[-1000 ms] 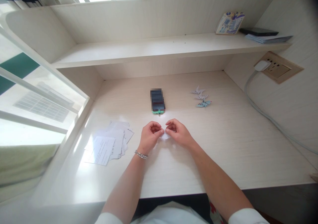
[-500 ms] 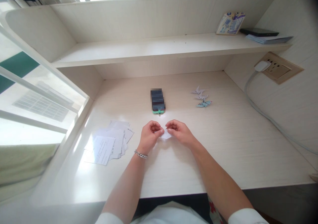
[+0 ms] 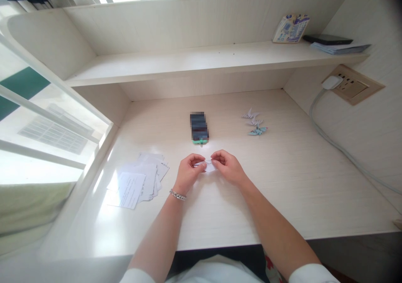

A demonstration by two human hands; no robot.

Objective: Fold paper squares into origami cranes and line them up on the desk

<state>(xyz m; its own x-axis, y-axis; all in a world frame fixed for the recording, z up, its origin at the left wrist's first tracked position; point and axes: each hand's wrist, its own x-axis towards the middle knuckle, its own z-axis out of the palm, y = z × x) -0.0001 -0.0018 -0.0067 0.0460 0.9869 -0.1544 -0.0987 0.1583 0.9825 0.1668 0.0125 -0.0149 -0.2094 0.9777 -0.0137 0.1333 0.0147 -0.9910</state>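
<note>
Small white folded paper (image 3: 207, 165), pinched between our left hand (image 3: 187, 173) and right hand (image 3: 228, 168) just above the pale wooden desk (image 3: 282, 182), looks only part-folded, with three finished paper cranes (image 3: 255, 123) lying well apart.

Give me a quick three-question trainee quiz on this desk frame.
1. True or false: both hands pinch the small folded paper.
2. Which lies nearer the left hand: A) loose paper sheets B) folded paper cranes?
3. What lies just beyond the hands, toward the shelf?

Key:
1. True; the right hand grips its other end.
2. A.
3. The phone.
</note>
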